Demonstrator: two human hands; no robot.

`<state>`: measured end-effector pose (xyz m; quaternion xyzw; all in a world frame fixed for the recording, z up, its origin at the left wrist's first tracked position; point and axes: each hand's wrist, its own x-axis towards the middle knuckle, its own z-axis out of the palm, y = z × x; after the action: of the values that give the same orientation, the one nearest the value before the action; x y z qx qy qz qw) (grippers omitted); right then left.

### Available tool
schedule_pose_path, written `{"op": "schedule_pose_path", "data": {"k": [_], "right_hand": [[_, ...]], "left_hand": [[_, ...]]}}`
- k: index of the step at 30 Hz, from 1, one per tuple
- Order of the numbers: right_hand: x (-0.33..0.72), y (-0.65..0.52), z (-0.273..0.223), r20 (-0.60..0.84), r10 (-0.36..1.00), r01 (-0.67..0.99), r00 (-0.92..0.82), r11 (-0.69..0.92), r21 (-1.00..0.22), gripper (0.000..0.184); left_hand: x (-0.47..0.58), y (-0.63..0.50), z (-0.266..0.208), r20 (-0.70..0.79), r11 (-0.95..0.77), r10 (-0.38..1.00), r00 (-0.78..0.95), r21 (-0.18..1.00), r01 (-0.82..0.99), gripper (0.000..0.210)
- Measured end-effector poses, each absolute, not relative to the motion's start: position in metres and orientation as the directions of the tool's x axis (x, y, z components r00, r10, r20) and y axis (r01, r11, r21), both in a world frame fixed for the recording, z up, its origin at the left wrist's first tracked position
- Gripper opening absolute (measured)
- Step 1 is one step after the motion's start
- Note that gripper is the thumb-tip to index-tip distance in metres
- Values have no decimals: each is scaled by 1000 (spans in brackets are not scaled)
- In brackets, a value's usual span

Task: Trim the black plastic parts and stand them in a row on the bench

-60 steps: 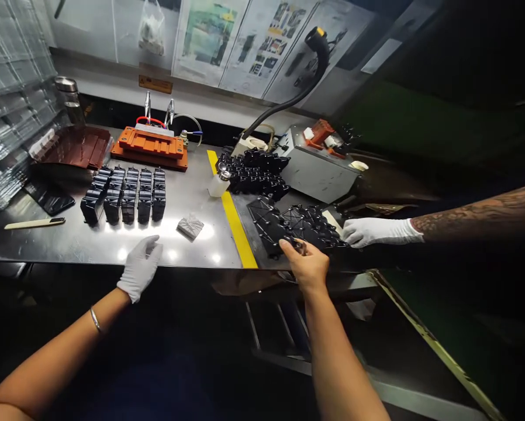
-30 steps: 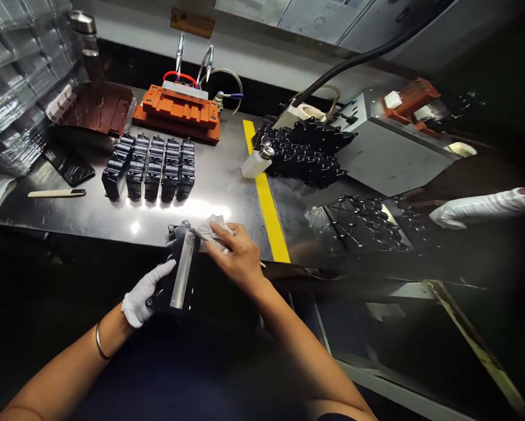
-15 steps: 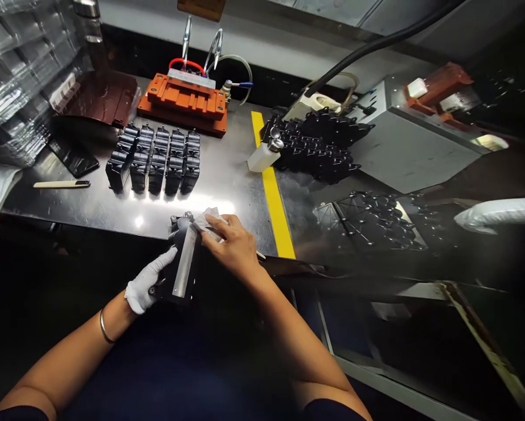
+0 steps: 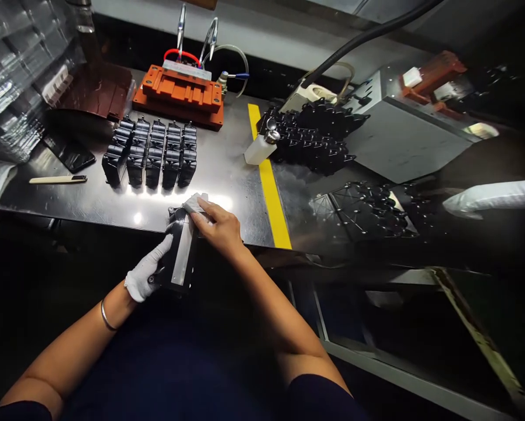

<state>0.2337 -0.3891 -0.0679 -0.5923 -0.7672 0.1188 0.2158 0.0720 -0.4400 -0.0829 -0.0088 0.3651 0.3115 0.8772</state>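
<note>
My left hand (image 4: 147, 272), in a white glove, grips a black plastic part (image 4: 168, 266) from its left side, at the front edge of the bench. A long silvery strip (image 4: 183, 251) runs along the face of this part. Bare, my right hand (image 4: 218, 227) pinches a folded white cloth (image 4: 196, 202) and presses it against the far end of the part, at the top of the strip. The underside of the part and most of my left fingers are hidden.
Several black parts (image 4: 152, 155) stand in a row on the metal bench (image 4: 227, 158). Behind them sits an orange fixture (image 4: 179, 96). A white bottle (image 4: 259, 151) stands by the yellow tape (image 4: 275, 204). Left lie a light-handled tool (image 4: 56, 179) and a phone (image 4: 72, 153). More black parts (image 4: 315, 140) are piled right.
My right hand and the cloth have moved slightly toward the left and up to the far end of the part. The whole view has shifted a little. My left hand keeps its grip.
</note>
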Motion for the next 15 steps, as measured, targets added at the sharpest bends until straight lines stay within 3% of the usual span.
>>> {"op": "schedule_pose_path", "data": {"k": [4, 10, 13, 15], "right_hand": [[241, -381, -71, 184, 945, 837, -269, 324, -442, 42], [300, -340, -77, 174, 985, 916, -5, 74, -393, 44], [315, -340, -75, 295, 953, 929, 76, 40, -368, 49], [312, -351, -70, 339, 936, 912, 94, 55, -406, 40]], "left_hand": [[71, -438, -85, -633, 809, 541, 554, 212, -548, 50], [65, -443, -82, -623, 755, 583, 521, 180, -630, 42], [62, -451, -71, -641, 676, 655, 399, 261, -689, 36], [63, -456, -63, -625, 633, 721, 301, 416, -653, 37]]}}
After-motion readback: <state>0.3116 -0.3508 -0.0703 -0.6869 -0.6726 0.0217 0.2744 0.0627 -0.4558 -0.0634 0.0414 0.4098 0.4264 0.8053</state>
